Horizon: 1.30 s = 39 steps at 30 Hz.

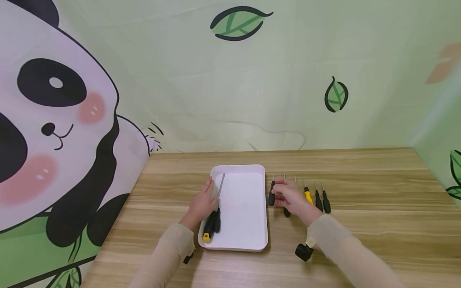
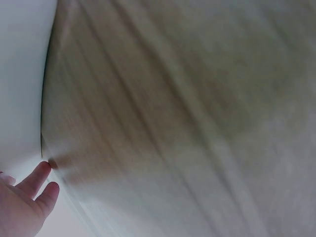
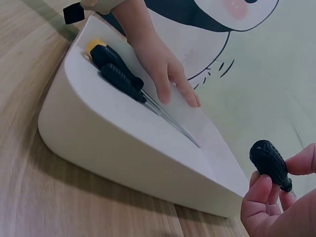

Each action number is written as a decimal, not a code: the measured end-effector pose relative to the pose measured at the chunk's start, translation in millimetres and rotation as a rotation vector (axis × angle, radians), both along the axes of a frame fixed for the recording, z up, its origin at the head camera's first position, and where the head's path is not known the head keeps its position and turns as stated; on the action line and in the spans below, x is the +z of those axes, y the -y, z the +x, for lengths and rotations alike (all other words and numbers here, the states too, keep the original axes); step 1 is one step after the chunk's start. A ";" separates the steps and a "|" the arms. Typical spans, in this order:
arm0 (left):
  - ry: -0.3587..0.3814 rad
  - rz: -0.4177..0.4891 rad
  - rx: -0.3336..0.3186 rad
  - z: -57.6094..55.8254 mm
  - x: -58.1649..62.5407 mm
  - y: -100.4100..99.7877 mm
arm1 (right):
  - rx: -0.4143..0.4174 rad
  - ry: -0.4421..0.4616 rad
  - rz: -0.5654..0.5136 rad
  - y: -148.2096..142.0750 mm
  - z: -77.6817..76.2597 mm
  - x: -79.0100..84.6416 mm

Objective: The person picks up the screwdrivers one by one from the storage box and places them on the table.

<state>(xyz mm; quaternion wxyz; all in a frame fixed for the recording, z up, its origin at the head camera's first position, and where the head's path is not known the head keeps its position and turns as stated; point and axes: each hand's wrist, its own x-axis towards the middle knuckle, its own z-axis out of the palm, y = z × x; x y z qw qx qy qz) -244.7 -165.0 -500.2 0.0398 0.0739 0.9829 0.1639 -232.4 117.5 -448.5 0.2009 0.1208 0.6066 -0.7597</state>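
Observation:
A white tray (image 1: 243, 208) lies on the table. My left hand (image 1: 203, 202) rests on its left rim, the fingers straight. Inside the tray along the left side lie a long screwdriver (image 1: 209, 229) with a black handle and yellow end, and a smaller black screwdriver (image 1: 217, 222). Just right of the tray, my right hand (image 1: 293, 200) pinches a black screwdriver (image 3: 267, 160) by its handle between thumb and fingers. In the left wrist view, the left fingertips (image 2: 43, 168) touch the outside of the tray wall.
Right of the tray, several screwdrivers stand in a row on the table: a black one (image 1: 287, 213) partly under the right hand, a yellow one (image 1: 307, 194), and two black ones (image 1: 318, 203) farther right. One thin shaft's handle is hidden. A panda-printed wall (image 1: 252, 100) rises behind the table.

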 end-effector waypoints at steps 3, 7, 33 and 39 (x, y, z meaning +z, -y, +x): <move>-0.001 -0.003 0.001 0.2 -1.0 0.0 | 0.007 0.006 0.021 -6.8 -1.4 -1.2; -0.003 -0.008 0.004 0.3 -1.4 -0.2 | 0.023 0.007 0.034 -14.8 -2.3 -2.1; 0.002 -0.005 0.004 0.3 1.2 -0.8 | 0.032 -0.009 0.116 -57.6 -6.0 -1.2; 0.006 0.003 0.002 0.7 0.5 -0.2 | 0.054 -0.008 0.123 -70.3 -7.4 -1.7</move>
